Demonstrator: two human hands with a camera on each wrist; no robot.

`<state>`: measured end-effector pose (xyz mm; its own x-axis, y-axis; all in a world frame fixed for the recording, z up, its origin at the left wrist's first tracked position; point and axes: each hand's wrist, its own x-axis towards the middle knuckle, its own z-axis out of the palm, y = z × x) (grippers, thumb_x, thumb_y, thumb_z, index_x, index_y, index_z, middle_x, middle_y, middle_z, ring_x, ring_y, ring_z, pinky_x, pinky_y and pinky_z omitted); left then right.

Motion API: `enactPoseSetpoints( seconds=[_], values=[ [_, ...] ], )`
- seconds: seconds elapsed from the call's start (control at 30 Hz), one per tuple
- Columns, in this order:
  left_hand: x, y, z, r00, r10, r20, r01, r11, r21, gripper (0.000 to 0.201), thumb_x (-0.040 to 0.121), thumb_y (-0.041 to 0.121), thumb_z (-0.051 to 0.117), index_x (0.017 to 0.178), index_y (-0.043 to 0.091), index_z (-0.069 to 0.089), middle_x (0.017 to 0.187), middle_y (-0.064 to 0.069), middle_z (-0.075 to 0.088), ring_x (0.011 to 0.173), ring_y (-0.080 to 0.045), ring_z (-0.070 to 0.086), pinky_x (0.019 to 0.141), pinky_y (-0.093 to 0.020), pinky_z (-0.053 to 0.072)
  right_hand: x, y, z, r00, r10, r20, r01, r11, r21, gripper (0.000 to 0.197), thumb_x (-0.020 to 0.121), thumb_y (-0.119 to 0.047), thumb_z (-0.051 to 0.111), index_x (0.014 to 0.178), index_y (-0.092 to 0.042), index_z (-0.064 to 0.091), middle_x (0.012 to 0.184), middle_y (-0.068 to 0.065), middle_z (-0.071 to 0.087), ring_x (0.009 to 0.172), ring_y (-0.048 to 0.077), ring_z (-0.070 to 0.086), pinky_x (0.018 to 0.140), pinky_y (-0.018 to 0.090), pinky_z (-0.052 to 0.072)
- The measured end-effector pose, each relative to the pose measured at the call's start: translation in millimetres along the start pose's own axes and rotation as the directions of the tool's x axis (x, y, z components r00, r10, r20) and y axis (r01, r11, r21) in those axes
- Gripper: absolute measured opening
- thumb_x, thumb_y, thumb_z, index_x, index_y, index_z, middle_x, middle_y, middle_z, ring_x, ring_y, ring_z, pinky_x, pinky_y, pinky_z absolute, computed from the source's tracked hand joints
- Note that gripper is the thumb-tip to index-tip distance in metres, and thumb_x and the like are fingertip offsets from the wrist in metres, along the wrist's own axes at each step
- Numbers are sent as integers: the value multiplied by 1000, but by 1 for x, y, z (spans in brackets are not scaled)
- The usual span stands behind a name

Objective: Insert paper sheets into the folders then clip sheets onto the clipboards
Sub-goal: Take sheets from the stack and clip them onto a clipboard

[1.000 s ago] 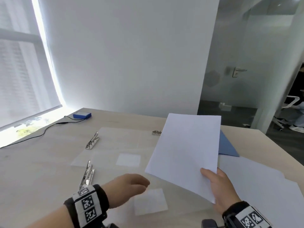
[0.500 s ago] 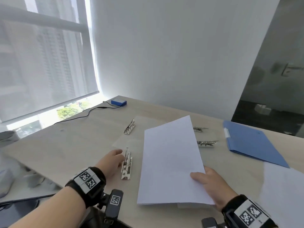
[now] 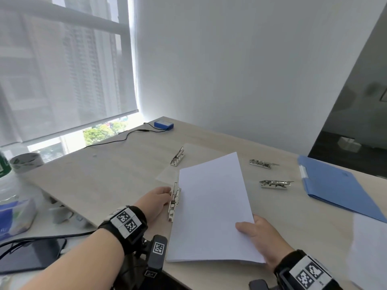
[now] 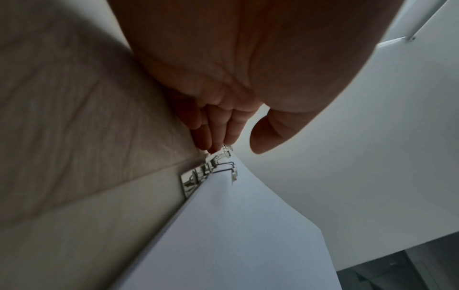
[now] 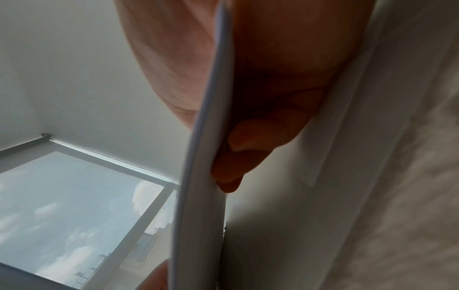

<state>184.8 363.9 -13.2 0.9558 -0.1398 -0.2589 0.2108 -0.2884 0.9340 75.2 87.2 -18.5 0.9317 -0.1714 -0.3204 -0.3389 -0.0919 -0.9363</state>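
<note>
head view: the right hand (image 3: 256,237) pinches a stack of white paper sheets (image 3: 211,208) at its near right corner, thumb on top and fingers (image 5: 248,141) curled beneath, as the right wrist view confirms. the stack lies near the front edge of the worktop (image 3: 109,176), its left edge against the metal clip (image 3: 174,203) of a clear clipboard (image 3: 167,174) that is hard to make out on the wood. the left hand (image 3: 156,200) sits just left of that clip; in the left wrist view its fingertips (image 4: 208,145) touch the clip's lever with straight fingers, the thumb held apart, nothing gripped. a second clip (image 3: 178,157) lies farther back, and two more clips (image 3: 261,163) (image 3: 275,183) lie to the right of the sheets. a blue folder (image 3: 335,187) rests closed toward the right edge, with more white sheets (image 3: 370,248) near the front right corner. a small blue box (image 3: 163,124) with a black cable (image 3: 117,141) sits at the far left corner.
</note>
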Motion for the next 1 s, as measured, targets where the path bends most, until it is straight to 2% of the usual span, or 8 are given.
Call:
enactPoseSetpoints(
  seconds=[0.2,0.3,0.37,0.43,0.57,0.73,0.87,1.0],
  values=[
    [6,-3,1,1000,8,-9,-8,1000,-3,40,91,9,56,130,16,58,118,0,67,113,-20,61,109,-40,42,3,1,-2,997,55,46,-57,998,26,44,76,-22,67,117,-5,67,105,15,79,97,37,75,80,43,60],
    [6,-4,0,1000,17,0,-17,1000,15,43,91,11,56,134,14,56,126,-2,65,115,-20,60,110,-39,41,2,-3,-11,995,89,43,-89,996,1,33,89,-19,66,117,-2,67,106,17,79,99,38,74,89,49,58],
    [7,-4,-1,1000,16,5,-16,1000,12,42,92,11,56,134,14,55,128,-2,64,115,-20,60,109,-38,41,1,-6,-19,995,94,17,-93,995,-19,23,98,-16,59,112,0,67,98,16,80,93,37,75,83,45,58],
    [7,-5,-1,1000,17,5,-17,1000,11,42,92,11,56,134,15,55,127,-2,64,113,-20,60,109,-39,42,-2,-7,-25,996,86,5,-86,996,-32,23,100,-15,54,110,-1,69,95,14,80,89,34,76,76,40,56],
    [8,-6,-1,1000,19,7,-19,1000,24,41,91,13,57,132,16,57,125,-2,65,114,-20,60,109,-43,42,-4,-4,-29,998,67,18,-66,996,-61,33,99,-3,44,118,-12,70,106,11,80,98,34,75,83,44,60],
    [9,-6,0,1000,30,4,-30,999,41,42,90,14,58,131,17,57,124,-1,65,115,-20,60,110,-43,42,-8,-3,-25,999,37,20,-34,993,-109,43,97,2,42,116,-23,71,100,4,81,84,24,76,63,29,55],
    [9,-6,2,999,33,1,-33,997,72,43,91,13,58,134,15,56,128,-3,64,118,-19,59,112,-40,40,-8,0,-25,999,43,16,-41,989,-140,40,97,-5,45,118,-23,73,97,15,80,70,25,69,53,28,52],
    [10,-8,0,1000,21,14,-22,995,93,50,86,21,61,135,16,55,128,-1,63,117,-18,59,111,-41,40,-9,-1,-25,999,35,28,-31,992,-120,42,95,-4,46,121,-26,70,100,16,79,71,27,67,53,29,52]
  ],
)
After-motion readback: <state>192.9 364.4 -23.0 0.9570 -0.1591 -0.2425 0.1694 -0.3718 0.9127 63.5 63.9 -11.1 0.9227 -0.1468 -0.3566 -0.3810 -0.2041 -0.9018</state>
